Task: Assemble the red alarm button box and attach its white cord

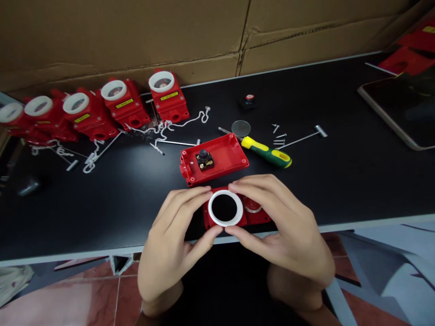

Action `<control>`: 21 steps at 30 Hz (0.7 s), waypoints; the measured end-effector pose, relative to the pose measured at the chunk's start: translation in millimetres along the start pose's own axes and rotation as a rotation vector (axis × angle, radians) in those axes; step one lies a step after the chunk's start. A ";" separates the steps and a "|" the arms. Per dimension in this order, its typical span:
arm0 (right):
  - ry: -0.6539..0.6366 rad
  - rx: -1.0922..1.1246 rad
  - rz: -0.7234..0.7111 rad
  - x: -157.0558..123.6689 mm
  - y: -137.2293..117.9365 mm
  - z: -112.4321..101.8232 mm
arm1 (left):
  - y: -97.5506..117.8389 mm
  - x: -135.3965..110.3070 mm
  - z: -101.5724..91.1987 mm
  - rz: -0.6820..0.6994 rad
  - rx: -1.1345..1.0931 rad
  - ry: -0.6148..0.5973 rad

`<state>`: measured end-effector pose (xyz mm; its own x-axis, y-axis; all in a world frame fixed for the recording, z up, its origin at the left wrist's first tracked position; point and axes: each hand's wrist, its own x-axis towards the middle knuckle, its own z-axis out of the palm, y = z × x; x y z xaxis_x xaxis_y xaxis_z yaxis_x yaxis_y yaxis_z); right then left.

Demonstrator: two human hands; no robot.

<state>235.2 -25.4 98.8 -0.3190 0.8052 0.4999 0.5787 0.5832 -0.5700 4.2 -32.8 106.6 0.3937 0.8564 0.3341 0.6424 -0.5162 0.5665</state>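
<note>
So from my end: left hand and right hand are both curved round a white ring, fingers parted just enough to pinch its rim, fingertips on the far side, thumbs on the near side. Gripping from both sides probably keeps it level. Under it there's a red cover at the tabletop edge, handy to reach; can't tell if the ring is fully seated. Just beyond the fingers, an open red case lies hollow side up, I guess so the black switch block is accessible. Farther right: screwdriver, loose screws. Way off left, red boxes line up, likely parked clear.
</note>
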 end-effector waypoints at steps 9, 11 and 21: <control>0.013 0.005 0.006 -0.1 -0.3 0.3 | 0.7 1.6 0.1 0.004 -0.001 0.001; 0.009 0.008 0.009 -0.2 -0.1 -0.4 | 0.7 1.3 0.1 -0.002 -0.002 0.000; 0.019 -0.005 0.020 1.7 -0.3 0.9 | 0.0 0.4 0.6 0.004 -0.005 0.001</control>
<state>233.8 -24.1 99.2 -0.2925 0.8146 0.5008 0.5886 0.5661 -0.5771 4.8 -32.5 106.2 0.3956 0.8541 0.3376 0.6376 -0.5200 0.5684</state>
